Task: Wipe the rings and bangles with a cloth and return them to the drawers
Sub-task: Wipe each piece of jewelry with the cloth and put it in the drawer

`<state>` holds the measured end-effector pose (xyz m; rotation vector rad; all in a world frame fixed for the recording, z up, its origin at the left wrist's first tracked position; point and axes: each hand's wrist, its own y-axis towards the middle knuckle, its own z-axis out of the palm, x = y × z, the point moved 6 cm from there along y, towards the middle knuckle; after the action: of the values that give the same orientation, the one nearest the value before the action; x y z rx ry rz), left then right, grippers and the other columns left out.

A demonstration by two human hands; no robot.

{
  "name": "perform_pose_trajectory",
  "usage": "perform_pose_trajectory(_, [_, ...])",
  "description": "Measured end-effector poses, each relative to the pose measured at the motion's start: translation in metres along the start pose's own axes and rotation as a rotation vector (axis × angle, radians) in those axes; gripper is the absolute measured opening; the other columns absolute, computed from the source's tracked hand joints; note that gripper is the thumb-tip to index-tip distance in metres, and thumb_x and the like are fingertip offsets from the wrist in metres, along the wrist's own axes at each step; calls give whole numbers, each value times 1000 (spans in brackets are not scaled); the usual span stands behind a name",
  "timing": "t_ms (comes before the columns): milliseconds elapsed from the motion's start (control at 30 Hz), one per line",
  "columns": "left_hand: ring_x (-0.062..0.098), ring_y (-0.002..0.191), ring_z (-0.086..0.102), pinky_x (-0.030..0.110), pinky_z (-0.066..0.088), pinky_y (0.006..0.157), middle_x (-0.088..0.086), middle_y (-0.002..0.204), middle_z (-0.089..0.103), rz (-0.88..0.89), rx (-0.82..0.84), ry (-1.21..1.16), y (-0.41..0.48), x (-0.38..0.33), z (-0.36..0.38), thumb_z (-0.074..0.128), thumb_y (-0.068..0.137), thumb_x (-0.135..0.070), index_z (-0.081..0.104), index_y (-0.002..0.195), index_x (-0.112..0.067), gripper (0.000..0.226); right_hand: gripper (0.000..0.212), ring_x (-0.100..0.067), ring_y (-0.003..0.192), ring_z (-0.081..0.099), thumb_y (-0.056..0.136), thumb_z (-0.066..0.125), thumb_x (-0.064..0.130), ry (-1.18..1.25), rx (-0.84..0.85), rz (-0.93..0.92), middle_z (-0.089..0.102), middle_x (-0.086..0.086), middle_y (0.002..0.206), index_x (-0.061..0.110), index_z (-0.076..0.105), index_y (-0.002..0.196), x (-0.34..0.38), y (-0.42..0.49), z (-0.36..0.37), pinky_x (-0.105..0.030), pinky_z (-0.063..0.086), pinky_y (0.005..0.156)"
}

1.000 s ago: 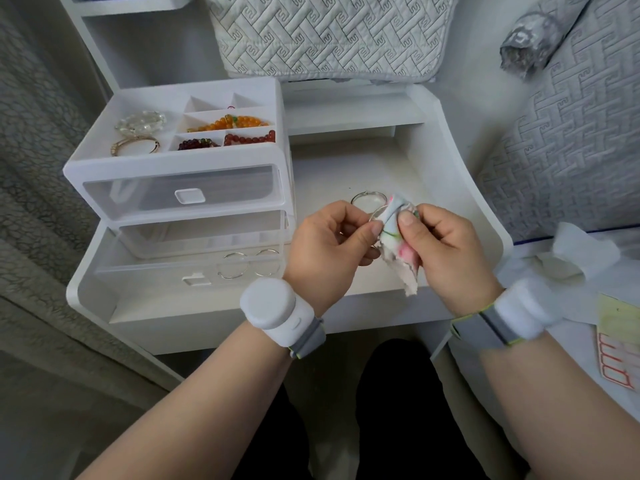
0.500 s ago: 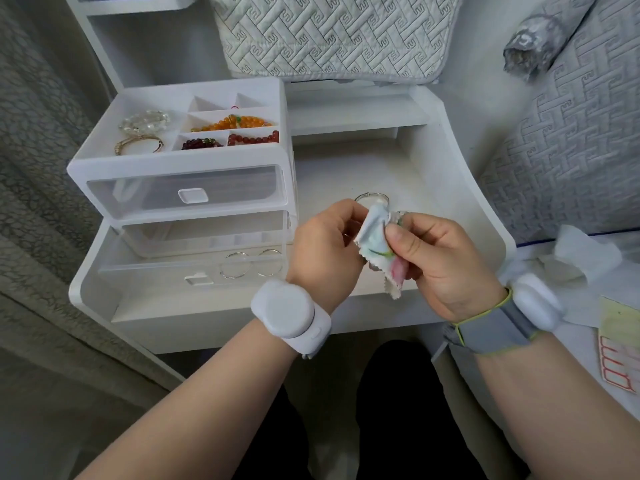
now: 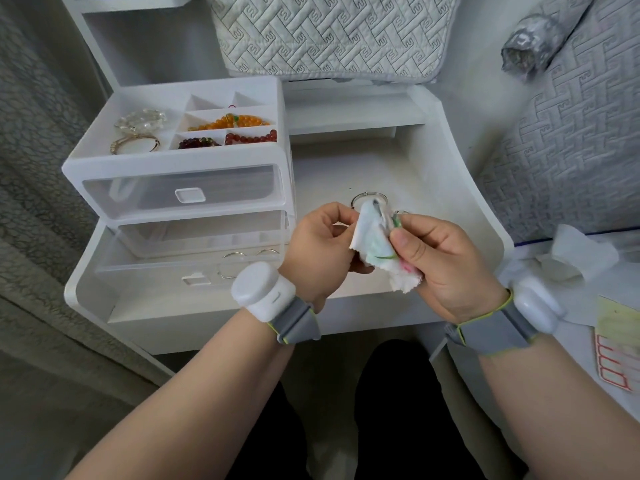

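Note:
My right hand [image 3: 440, 261] pinches a white patterned cloth [image 3: 374, 244] folded around a small piece. My left hand [image 3: 318, 247] grips that piece from the other side; it looks like a silver ring, almost wholly hidden by the cloth. Both hands hover over the white bedside table [image 3: 346, 168]. Just behind the cloth, a silver bangle [image 3: 367, 195] lies on the table, with a small ring [image 3: 401, 212] beside it. The bottom drawer [image 3: 156, 268] of the white drawer unit [image 3: 180, 195] is pulled out and holds thin silver rings [image 3: 228, 271].
The unit's top tray holds a gold bangle [image 3: 135, 144], a clear bracelet [image 3: 140, 119] and orange and red beads [image 3: 235, 121]. A quilted pillow [image 3: 329, 32] lies behind. On the bed to the right are a tissue [image 3: 581, 254] and a card [image 3: 616, 351].
My right hand has slid the cloth down and around the piece, which showed as a silver arc earlier and is now covered. My left hand has barely moved.

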<state>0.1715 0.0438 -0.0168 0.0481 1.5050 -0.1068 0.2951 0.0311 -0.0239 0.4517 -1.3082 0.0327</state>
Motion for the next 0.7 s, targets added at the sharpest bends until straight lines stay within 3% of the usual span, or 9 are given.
perform_pose_trajectory(67, [21, 43, 56, 24, 51, 44, 8, 52, 63, -21, 2, -17, 0, 1, 0, 55, 91, -5, 53, 73, -7, 19, 36, -14, 69, 59, 71, 73, 49, -1, 5, 9, 66, -6, 73, 21, 75, 92, 2, 0, 0, -26, 50, 66])
perform_pose_trajectory(133, [19, 44, 57, 24, 52, 46, 8, 53, 64, -49, 32, -22, -2, 1, 2, 55, 92, -10, 54, 72, -8, 20, 33, -6, 50, 46, 72, 71, 52, -51, -22, -4, 55, -1, 55, 21, 74, 83, 4, -1, -1, -18, 41, 52])
perform_pose_trajectory(233, [24, 52, 61, 28, 54, 50, 14, 62, 66, -16, 67, 74, -4, -1, 4, 57, 91, -9, 55, 76, -7, 15, 40, -10, 42, 42, 73, 68, 53, -81, -56, -21, 51, 4, 45, 14, 68, 70, 6, 0, 0, -18, 40, 50])
perform_pose_trajectory(333, [23, 63, 63, 34, 54, 61, 6, 69, 67, 257, -13, 413, -5, -16, -1, 60, 84, -6, 59, 80, -12, 7, 48, -28, 50, 40, 71, 68, 58, -105, -127, -30, 50, -14, 51, 11, 65, 63, 5, 2, -1, -31, 39, 58])
perform_pose_trajectory(400, [12, 58, 57, 21, 47, 57, -9, 64, 62, 397, -72, 553, -11, -25, -1, 61, 81, -5, 59, 78, -18, 13, 46, -31, 55, 39, 70, 69, 59, -101, -151, -28, 48, -20, 56, 13, 68, 65, 4, 2, -3, -29, 40, 55])
perform_pose_trajectory(467, [5, 54, 54, 14, 43, 54, -13, 58, 58, 441, -125, 585, -13, -28, -4, 62, 81, -4, 59, 75, -21, 18, 44, -34, 58, 39, 71, 69, 56, -75, -144, -17, 47, -28, 60, 12, 69, 70, 2, 1, -3, -26, 41, 54])
perform_pose_trajectory(533, [4, 51, 56, 19, 49, 55, -9, 57, 61, 387, -140, 509, -10, -26, -9, 62, 82, -2, 58, 72, -23, 23, 43, -38, 63, 41, 72, 71, 52, -35, -109, 5, 49, -33, 67, 10, 71, 80, 0, -1, -2, -31, 39, 61])
perform_pose_trajectory(600, [4, 46, 56, 20, 49, 50, -2, 57, 62, 312, -120, 426, -6, -25, -10, 62, 82, 0, 57, 73, -22, 24, 38, -34, 76, 48, 71, 74, 47, 21, -49, 26, 60, -23, 79, 15, 74, 92, -3, -2, 1, -36, 40, 72])
perform_pose_trajectory(700, [1, 40, 54, 11, 41, 43, 2, 58, 61, 228, -76, 346, -5, -24, -9, 61, 82, 5, 56, 74, -17, 24, 26, -15, 83, 65, 73, 69, 30, 99, 11, 51, 73, -1, 88, 19, 75, 95, -2, -5, 7, -23, 52, 77])
